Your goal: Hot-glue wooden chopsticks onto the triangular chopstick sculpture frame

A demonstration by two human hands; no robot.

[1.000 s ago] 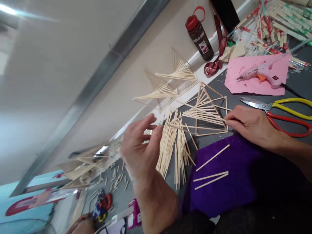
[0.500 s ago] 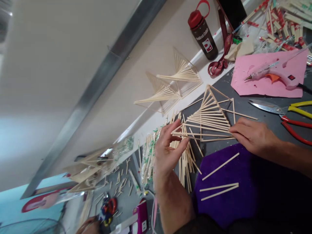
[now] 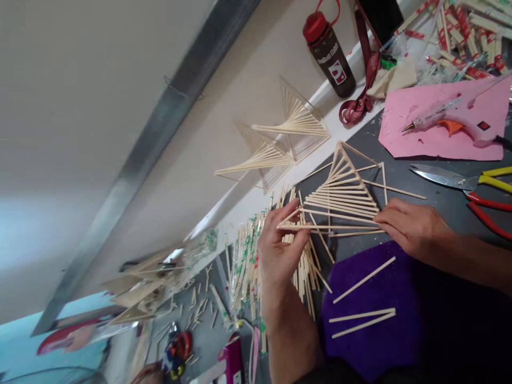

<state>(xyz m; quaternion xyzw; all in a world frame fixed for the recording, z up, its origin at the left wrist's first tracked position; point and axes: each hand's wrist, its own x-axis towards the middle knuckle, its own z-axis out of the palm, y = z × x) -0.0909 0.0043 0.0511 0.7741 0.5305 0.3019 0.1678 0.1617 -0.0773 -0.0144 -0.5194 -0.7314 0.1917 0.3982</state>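
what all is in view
stick frame: 1, pale, centre
stick models: 2, pale, behind frame
mat: 1, purple, below frame
loose sticks: 3, pale, on mat
stick pile: many, pale, left of mat
packets: several, green print, left of pile
scraps: many, pale, lower left
tools: cluster, red, blue, lower left
device: 1, magenta, bottom
sheet: 1, pink, right
glue gun: 1, pale pink, on sheet
shears: 1, red, yellow, right edge
bottle: 1, dark, red cap, top
lanyard: 1, dark red, beside bottle
wrapped chopsticks: many, red, upper right
metal strip: 1, grey, upper left
table: 1, grey, beneath
another person's hand: 1, partial, bottom left
left hand: 1, around frame corner
right hand: 1, pinching frame
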